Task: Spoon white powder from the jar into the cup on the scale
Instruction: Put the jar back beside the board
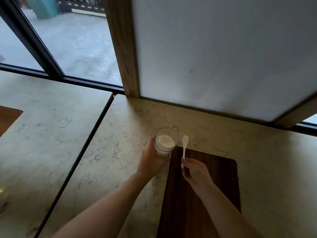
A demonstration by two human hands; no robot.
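A clear glass jar holding white powder stands on the marble counter at the far left corner of a dark wooden board. My left hand wraps around the jar's left side. My right hand pinches the handle end of a small white plastic spoon, whose bowl points away from me, just right of the jar and apart from it. The spoon's bowl looks empty. No cup or scale is in view.
The pale marble counter runs to a white panel with a wooden frame at the back. A dark gap splits this counter from a second slab on the left. Windows lie beyond.
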